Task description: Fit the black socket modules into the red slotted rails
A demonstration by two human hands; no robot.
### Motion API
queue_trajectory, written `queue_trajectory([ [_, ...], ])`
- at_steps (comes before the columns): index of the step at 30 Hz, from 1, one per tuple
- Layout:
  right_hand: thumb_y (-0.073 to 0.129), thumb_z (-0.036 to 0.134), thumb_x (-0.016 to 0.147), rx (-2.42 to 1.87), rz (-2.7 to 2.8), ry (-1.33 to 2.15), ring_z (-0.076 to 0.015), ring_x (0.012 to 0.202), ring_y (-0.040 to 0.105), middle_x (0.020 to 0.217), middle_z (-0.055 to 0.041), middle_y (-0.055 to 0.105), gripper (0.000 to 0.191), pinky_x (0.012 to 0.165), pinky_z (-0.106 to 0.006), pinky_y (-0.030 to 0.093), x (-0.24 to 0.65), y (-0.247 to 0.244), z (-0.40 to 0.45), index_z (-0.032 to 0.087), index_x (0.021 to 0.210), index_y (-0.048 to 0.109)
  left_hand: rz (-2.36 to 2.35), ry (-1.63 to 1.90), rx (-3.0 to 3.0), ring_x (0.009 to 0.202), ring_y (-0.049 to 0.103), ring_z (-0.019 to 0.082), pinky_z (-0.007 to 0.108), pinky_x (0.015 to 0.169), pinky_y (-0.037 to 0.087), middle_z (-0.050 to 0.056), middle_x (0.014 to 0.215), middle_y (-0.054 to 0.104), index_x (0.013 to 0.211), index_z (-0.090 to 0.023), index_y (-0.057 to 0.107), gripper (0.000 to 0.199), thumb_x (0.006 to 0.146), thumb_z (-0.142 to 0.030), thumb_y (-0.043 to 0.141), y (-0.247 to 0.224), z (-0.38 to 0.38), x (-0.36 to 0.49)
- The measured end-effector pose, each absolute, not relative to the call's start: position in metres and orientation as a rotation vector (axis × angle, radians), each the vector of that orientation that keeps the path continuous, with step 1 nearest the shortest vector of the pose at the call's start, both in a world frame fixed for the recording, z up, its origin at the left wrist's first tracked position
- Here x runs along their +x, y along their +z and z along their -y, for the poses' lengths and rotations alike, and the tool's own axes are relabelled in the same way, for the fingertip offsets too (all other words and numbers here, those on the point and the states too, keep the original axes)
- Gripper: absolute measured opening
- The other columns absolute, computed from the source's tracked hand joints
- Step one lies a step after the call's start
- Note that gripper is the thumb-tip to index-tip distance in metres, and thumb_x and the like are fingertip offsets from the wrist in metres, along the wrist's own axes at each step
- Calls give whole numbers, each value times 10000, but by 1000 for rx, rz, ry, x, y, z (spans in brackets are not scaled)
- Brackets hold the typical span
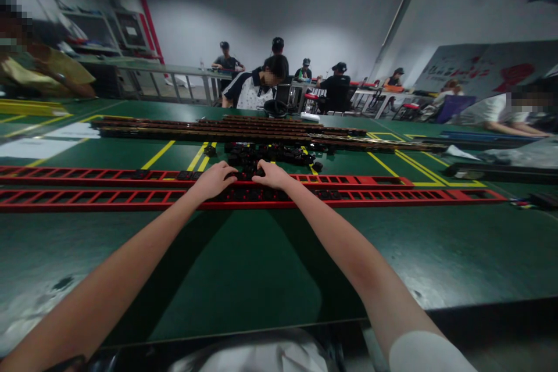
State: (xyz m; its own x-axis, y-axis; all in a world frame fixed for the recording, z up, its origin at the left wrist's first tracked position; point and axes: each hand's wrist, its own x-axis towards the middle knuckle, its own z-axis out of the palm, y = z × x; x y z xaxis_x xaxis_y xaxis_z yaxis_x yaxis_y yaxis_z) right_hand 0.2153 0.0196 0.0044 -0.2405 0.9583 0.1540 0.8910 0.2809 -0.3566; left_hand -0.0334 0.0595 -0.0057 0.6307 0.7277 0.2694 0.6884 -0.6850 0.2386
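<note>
Two long red slotted frames (pixel 370 199) lie side by side across the bench, with small black parts set in some of their slots. My left hand (pixel 213 181) is over the frames near the middle, its fingers bent and pressed at a small black part. Just to the right, my right hand (pixel 272 176) has its thumb and fingers closed about another small black part (pixel 260 172); its exact kind is too small to tell. Directly beyond my hands lies a loose pile of black parts (pixel 283 154).
Behind the pile, long dark brown strips (pixel 174 128) are stacked across the green bench (pixel 261 279). White paper sheets (pixel 37 148) lie at the left. Dark bars and clear plastic (pixel 523 154) are at the right. A person (pixel 255 87) leans over the far side; others sit further back.
</note>
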Motion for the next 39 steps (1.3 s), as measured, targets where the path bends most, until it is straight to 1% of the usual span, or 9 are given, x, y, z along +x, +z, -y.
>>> queue_trajectory([
  [4,721,414,864,-1538,2283,130,-224,1022,597,1136,-93,624,328,911,-327,473,217,0,-23,168,1066,639,-1210,513,2739,1115,625,284,419,1050,494,116,1145,613,1274,-171,710,422,991,-399,495,-4,-58,-33],
  [7,687,356,892,-1452,2325,87,-225,1081,583,1132,-89,587,271,972,-339,468,218,-1,-24,163,1083,691,-1218,512,2734,1108,626,279,409,1046,495,111,1147,614,1271,-179,713,415,993,-400,499,-4,-57,-33],
  [12,590,342,966,-1461,2327,108,-204,1003,605,1147,-92,578,283,956,-338,478,217,-1,-25,159,1136,724,-1214,538,2733,1105,627,279,405,1047,494,109,1140,613,1275,-183,714,409,987,-399,519,-7,-59,-33],
  [17,577,320,968,-1437,2263,150,-208,1047,605,1182,-95,634,279,952,-336,469,217,0,-23,154,1176,660,-1203,568,2728,1093,629,278,415,1038,498,106,1135,611,1258,-190,718,399,984,-408,527,-9,-61,-33],
  [20,604,284,929,-1478,2256,181,-201,999,615,1117,-74,673,222,914,-318,472,217,2,-22,169,1108,668,-1195,555,2731,1096,629,291,436,1036,499,114,1138,610,1265,-177,713,411,986,-403,512,-9,-61,-33],
  [23,606,267,910,-1490,2280,133,-203,989,622,1082,-73,676,188,896,-306,475,217,3,-21,173,1046,695,-1185,538,2745,1098,627,296,449,1037,500,121,1140,611,1265,-170,712,420,987,-400,497,-7,-60,-33],
  [29,626,338,922,-1465,2377,-25,-216,1013,626,1122,-93,655,281,925,-313,482,215,3,-19,169,1109,750,-1187,551,2728,1089,630,289,437,1027,506,116,1136,613,1247,-181,721,407,977,-400,509,-6,-60,-33],
  [34,625,383,942,-1478,2426,-50,-223,1018,624,1130,-107,652,323,930,-330,484,215,5,-20,164,1125,777,-1194,545,2732,1092,631,287,432,1028,505,110,1136,614,1255,-192,718,409,979,-407,508,-7,-59,-33],
  [39,613,356,958,-1465,2446,-19,-226,1068,609,1152,-109,646,320,956,-338,475,219,3,-22,160,1150,778,-1208,519,2756,1107,624,288,434,1039,498,117,1142,611,1272,-172,707,430,989,-409,485,-7,-59,-33],
])
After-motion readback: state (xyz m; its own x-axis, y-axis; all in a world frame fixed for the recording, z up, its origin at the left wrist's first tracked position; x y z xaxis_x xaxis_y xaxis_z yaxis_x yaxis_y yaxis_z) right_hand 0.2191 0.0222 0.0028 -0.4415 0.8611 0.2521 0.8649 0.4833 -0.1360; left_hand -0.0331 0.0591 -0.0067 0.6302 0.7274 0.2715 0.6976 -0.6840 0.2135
